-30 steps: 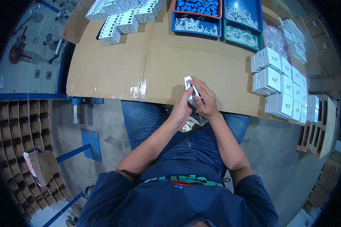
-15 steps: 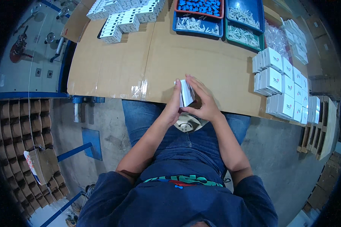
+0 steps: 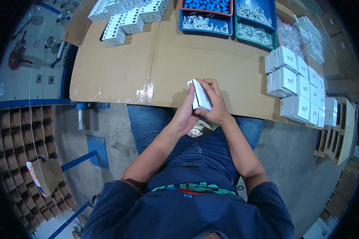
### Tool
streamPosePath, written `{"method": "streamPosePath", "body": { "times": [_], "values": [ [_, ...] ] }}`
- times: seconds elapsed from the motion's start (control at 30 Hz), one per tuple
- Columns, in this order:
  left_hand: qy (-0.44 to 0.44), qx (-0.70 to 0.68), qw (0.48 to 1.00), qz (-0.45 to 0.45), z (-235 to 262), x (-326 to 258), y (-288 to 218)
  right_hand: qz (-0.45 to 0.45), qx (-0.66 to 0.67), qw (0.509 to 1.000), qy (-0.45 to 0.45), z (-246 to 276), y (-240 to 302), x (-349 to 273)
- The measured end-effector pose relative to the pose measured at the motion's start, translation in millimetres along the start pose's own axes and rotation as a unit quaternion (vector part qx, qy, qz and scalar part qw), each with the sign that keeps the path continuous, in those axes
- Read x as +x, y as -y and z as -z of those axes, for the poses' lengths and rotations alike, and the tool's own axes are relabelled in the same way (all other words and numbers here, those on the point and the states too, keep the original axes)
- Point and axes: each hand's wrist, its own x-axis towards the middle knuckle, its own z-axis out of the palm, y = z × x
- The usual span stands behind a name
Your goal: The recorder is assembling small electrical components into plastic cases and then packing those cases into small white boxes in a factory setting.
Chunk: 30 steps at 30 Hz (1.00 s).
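Observation:
Just over the near edge of the cardboard-covered table, a small white box (image 3: 202,98) is gripped between my two hands. A dark seam runs lengthwise along the box. My left hand (image 3: 185,114) closes on its left side, with the thumb up along the seam. On the opposite side my right hand (image 3: 217,104) wraps the box, fingers bent over its far end and thumb near its lower end. My palms hide part of the box. Below the hands, a pale object with dark markings (image 3: 199,129) is partly covered, and I cannot make out its kind.
White square boxes (image 3: 287,81) are stacked at the table's right. White blocks with dark slots (image 3: 125,24) stand in rows at the far left. At the back, a red tray (image 3: 205,12) holds blue pieces; blue trays (image 3: 205,33) and a green tray (image 3: 255,44) hold white pieces.
The white box has turned in my hands, so its seam slants and more of its white face shows. My right fingers have bent further over it.

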Motion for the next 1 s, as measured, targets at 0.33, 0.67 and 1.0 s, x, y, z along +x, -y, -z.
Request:
{"method": "streamPosePath", "body": {
  "times": [0.33,0.67,1.0],
  "values": [
    [0.003,0.041,0.999,-0.034,6.2,2.4,10.2,0.003,0.019,1.000,-0.008,0.6,-0.7,-2.2],
    [-0.001,0.011,0.998,-0.059,9.7,6.6,20.1,0.046,-0.012,0.999,-0.017,-0.5,-4.1,-2.9],
    [-0.008,0.004,0.997,-0.077,2.5,5.0,21.7,0.044,0.000,0.999,-0.015,-1.3,-2.8,-1.5]
  ]
}}
